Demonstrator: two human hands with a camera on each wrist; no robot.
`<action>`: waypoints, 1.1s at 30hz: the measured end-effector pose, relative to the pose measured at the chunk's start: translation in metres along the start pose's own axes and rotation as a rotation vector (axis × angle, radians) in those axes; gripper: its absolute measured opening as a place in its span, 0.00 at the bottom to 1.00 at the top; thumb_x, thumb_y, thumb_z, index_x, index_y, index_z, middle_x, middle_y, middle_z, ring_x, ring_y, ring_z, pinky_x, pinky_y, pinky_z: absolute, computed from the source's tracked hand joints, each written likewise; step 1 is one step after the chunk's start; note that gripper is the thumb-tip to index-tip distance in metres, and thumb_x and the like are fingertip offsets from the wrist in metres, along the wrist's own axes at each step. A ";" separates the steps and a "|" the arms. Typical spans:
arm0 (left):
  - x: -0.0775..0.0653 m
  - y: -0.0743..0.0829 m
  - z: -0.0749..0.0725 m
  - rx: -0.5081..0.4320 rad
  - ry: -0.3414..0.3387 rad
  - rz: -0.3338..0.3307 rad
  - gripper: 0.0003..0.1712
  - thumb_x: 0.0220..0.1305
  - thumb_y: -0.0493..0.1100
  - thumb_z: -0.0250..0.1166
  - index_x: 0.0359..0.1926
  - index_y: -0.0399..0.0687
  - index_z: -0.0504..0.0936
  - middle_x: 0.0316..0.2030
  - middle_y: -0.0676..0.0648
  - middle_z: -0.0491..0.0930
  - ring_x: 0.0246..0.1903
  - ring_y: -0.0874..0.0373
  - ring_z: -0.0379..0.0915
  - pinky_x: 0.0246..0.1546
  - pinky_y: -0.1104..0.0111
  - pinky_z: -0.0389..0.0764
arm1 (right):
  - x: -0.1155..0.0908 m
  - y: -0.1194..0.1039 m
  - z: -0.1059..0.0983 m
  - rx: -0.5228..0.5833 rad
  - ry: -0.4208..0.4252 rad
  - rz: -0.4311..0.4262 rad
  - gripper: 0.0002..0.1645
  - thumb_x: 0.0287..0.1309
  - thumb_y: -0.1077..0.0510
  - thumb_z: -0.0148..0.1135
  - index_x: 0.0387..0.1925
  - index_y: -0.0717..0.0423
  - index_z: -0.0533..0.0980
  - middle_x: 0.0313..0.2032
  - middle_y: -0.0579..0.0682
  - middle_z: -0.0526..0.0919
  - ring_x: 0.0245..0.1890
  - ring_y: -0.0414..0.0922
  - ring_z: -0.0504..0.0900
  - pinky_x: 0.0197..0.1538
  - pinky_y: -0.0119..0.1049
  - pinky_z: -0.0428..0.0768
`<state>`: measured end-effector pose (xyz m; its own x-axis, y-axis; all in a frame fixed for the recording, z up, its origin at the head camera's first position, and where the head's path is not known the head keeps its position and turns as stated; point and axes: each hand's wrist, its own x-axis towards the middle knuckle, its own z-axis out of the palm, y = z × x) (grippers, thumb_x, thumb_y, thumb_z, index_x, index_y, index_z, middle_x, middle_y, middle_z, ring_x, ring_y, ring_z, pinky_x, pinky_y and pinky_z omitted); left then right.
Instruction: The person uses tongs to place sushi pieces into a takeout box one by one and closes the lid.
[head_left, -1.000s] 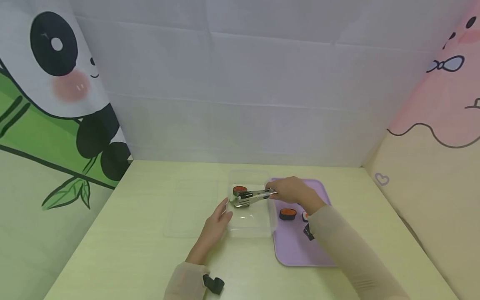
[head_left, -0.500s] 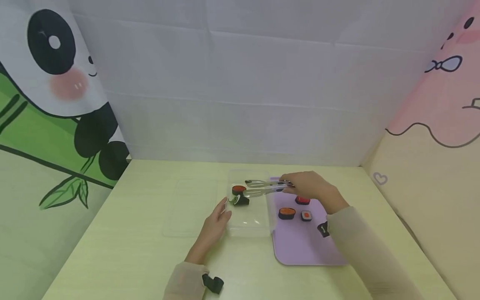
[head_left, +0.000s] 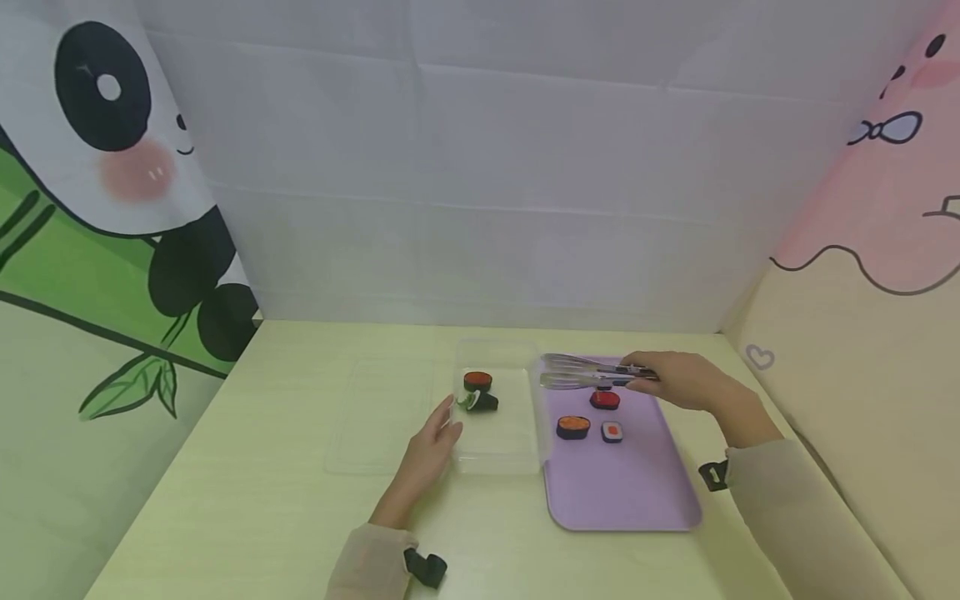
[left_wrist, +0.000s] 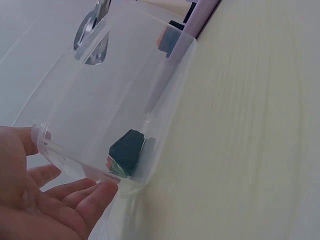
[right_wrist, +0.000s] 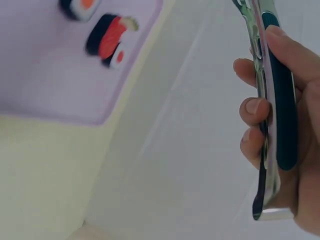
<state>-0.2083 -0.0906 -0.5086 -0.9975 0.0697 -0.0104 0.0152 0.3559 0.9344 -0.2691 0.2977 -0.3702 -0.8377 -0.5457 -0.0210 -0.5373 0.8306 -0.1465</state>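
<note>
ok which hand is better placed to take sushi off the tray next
The right hand, I'd say: it holds the tongs at the tray, near the red sushi. The left hand is at the clear box, on the side away from the tray.

Sushi pieces [head_left: 482,402] in container [head_left: 498,463], tray [head_left: 622,500] at its right, lid [head_left: 378,421] left

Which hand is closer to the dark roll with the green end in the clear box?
Left. The left hand touches the clear box at its left wall, near the dark roll; the right hand holds tongs farther right, beyond the box.
</note>
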 end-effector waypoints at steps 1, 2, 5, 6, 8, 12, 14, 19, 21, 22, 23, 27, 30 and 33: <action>0.000 0.000 0.000 0.002 -0.001 0.001 0.31 0.76 0.50 0.51 0.75 0.52 0.56 0.69 0.35 0.60 0.65 0.38 0.61 0.62 0.45 0.64 | -0.005 0.004 0.002 0.003 0.000 0.002 0.23 0.66 0.48 0.60 0.57 0.55 0.75 0.45 0.50 0.83 0.42 0.50 0.81 0.48 0.56 0.77; 0.000 0.000 0.000 0.001 0.000 -0.003 0.31 0.76 0.50 0.51 0.75 0.53 0.56 0.69 0.36 0.60 0.65 0.38 0.60 0.62 0.45 0.64 | -0.010 0.008 0.003 0.005 0.005 -0.002 0.22 0.66 0.48 0.61 0.56 0.55 0.76 0.43 0.48 0.83 0.40 0.48 0.81 0.46 0.55 0.78; 0.000 -0.001 0.001 0.008 0.002 0.002 0.32 0.76 0.51 0.51 0.75 0.53 0.56 0.69 0.36 0.60 0.65 0.38 0.60 0.62 0.44 0.64 | -0.023 0.017 0.009 0.013 0.000 0.000 0.22 0.65 0.48 0.61 0.55 0.55 0.76 0.39 0.44 0.82 0.35 0.43 0.77 0.42 0.53 0.78; 0.000 -0.001 0.001 0.011 0.001 0.004 0.32 0.76 0.52 0.50 0.75 0.53 0.56 0.69 0.36 0.60 0.65 0.38 0.60 0.62 0.44 0.64 | -0.026 0.019 0.011 0.016 -0.007 0.004 0.22 0.65 0.48 0.62 0.55 0.55 0.76 0.38 0.43 0.82 0.34 0.42 0.76 0.42 0.52 0.78; 0.000 -0.001 0.001 0.011 0.001 0.001 0.32 0.75 0.53 0.51 0.75 0.54 0.56 0.69 0.36 0.60 0.65 0.38 0.60 0.62 0.44 0.63 | -0.032 0.021 0.015 0.019 -0.023 0.010 0.22 0.64 0.47 0.62 0.55 0.54 0.77 0.38 0.42 0.82 0.33 0.41 0.76 0.41 0.51 0.78; -0.001 -0.001 0.000 0.006 -0.005 -0.001 0.34 0.75 0.56 0.50 0.76 0.54 0.55 0.70 0.37 0.60 0.66 0.38 0.60 0.62 0.44 0.64 | -0.037 0.021 0.023 0.025 -0.059 0.008 0.18 0.63 0.48 0.63 0.51 0.51 0.77 0.34 0.38 0.79 0.30 0.39 0.73 0.36 0.45 0.76; -0.001 0.000 0.001 0.006 -0.005 0.000 0.34 0.75 0.56 0.50 0.76 0.54 0.55 0.70 0.36 0.60 0.66 0.38 0.60 0.61 0.44 0.64 | -0.036 0.019 0.027 0.027 -0.068 -0.007 0.16 0.62 0.49 0.64 0.49 0.50 0.77 0.32 0.37 0.78 0.28 0.38 0.71 0.33 0.42 0.75; 0.000 0.000 0.002 0.016 0.002 -0.005 0.32 0.76 0.53 0.50 0.76 0.53 0.56 0.69 0.35 0.60 0.65 0.37 0.60 0.61 0.44 0.64 | -0.034 0.016 0.037 0.025 -0.086 -0.011 0.15 0.63 0.50 0.64 0.49 0.50 0.78 0.32 0.37 0.77 0.27 0.37 0.70 0.32 0.38 0.72; 0.000 0.001 0.002 0.015 0.003 -0.012 0.32 0.76 0.51 0.50 0.76 0.53 0.56 0.69 0.36 0.60 0.65 0.38 0.60 0.62 0.44 0.64 | -0.033 0.016 0.039 0.022 -0.088 -0.010 0.15 0.63 0.50 0.63 0.50 0.50 0.78 0.32 0.38 0.78 0.27 0.37 0.70 0.32 0.38 0.72; 0.000 0.001 0.002 0.014 0.003 -0.013 0.32 0.76 0.51 0.50 0.76 0.53 0.56 0.69 0.36 0.60 0.65 0.38 0.60 0.62 0.44 0.63 | -0.033 0.016 0.040 0.018 -0.086 -0.011 0.15 0.64 0.50 0.63 0.49 0.49 0.78 0.32 0.38 0.78 0.27 0.37 0.70 0.32 0.39 0.73; 0.000 0.001 0.001 0.012 0.003 -0.016 0.32 0.76 0.51 0.50 0.76 0.54 0.56 0.69 0.36 0.60 0.66 0.38 0.60 0.62 0.44 0.63 | -0.033 0.016 0.040 0.012 -0.083 -0.014 0.15 0.64 0.50 0.63 0.49 0.49 0.78 0.32 0.38 0.79 0.27 0.38 0.70 0.33 0.39 0.73; -0.001 0.003 -0.001 0.011 0.002 -0.022 0.31 0.76 0.51 0.50 0.76 0.54 0.56 0.70 0.36 0.60 0.66 0.38 0.59 0.62 0.44 0.63 | -0.034 0.019 0.039 -0.005 -0.075 -0.012 0.15 0.64 0.49 0.62 0.50 0.48 0.78 0.33 0.38 0.79 0.28 0.38 0.71 0.34 0.41 0.75; -0.001 0.003 -0.001 0.012 0.000 -0.027 0.31 0.76 0.51 0.50 0.76 0.54 0.56 0.69 0.36 0.60 0.66 0.38 0.60 0.62 0.44 0.63 | -0.037 0.021 0.035 -0.008 -0.059 -0.003 0.14 0.64 0.49 0.62 0.49 0.47 0.78 0.33 0.38 0.79 0.28 0.38 0.71 0.35 0.42 0.75; -0.002 0.003 -0.001 0.011 -0.005 -0.023 0.31 0.76 0.51 0.50 0.75 0.53 0.56 0.69 0.36 0.60 0.65 0.38 0.60 0.62 0.44 0.63 | -0.041 0.023 0.028 -0.013 -0.014 -0.012 0.13 0.64 0.50 0.63 0.49 0.47 0.79 0.32 0.37 0.79 0.28 0.38 0.71 0.34 0.43 0.75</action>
<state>-0.2066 -0.0911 -0.5055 -0.9973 0.0658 -0.0340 -0.0074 0.3675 0.9300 -0.2446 0.3360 -0.4002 -0.8298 -0.5570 -0.0332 -0.5486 0.8253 -0.1339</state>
